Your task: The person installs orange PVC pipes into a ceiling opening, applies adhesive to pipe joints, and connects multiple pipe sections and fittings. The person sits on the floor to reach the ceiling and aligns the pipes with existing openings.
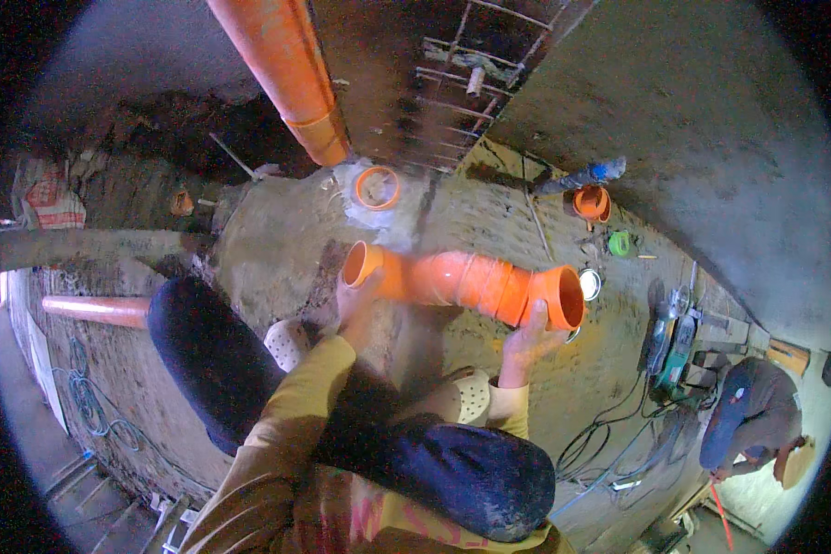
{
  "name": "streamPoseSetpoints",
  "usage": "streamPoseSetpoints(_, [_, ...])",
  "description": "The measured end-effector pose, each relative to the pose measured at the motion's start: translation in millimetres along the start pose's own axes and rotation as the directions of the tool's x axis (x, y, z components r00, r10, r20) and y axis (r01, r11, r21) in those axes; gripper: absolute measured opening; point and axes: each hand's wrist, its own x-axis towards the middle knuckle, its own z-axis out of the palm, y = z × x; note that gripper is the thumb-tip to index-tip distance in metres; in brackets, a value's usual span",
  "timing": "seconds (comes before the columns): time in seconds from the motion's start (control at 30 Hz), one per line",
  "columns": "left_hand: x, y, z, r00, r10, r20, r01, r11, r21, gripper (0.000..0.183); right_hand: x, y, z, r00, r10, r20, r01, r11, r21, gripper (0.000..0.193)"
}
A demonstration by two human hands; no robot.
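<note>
Rough grey concrete floor [489, 217] runs beneath the fingers on both sides, with a bare wall [711, 157] rising beyond them to the right. Between the two hands lies a bent orange pipe fitting [471, 282], held up off the floor with an open mouth at each end. Left hand [355, 303] grips it close by the left mouth; right hand [528, 340] cups the right socket from below, its thumb laid along the near side. Both sets of fingers are closed around the plastic, though most of them are hidden behind it, so I cannot tell how far they are spread. Just beyond the left fingers, an orange pipe opening [398, 188] sits in the floor, and past it a thick orange pipe [282, 69] slants away. Past the right fingertips are a white round tin [589, 283], a green ring [619, 243] and a short orange piece [589, 205]. Farther right of that hand lie a green power tool [679, 349] and black cables [586, 448], with a co-worker [757, 415] bending over beyond
</note>
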Motion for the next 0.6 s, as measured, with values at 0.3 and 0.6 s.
streamPoseSetpoints(0.3, [11.9,16.0,0.8,0.983,-0.138,0.117,0.149,0.985,-0.085,0.062,-5.7,12.5,-7.1,0.997,0.039,-0.061,-0.038,0.999,0.004,0.078])
streamPoseSetpoints(0.6, [11.3,21.6,-1.4,0.965,-0.260,0.034,0.261,0.965,-0.013,0.060,-2.4,14.4,-6.3,0.999,0.046,0.025,-0.047,0.997,0.063,0.081])
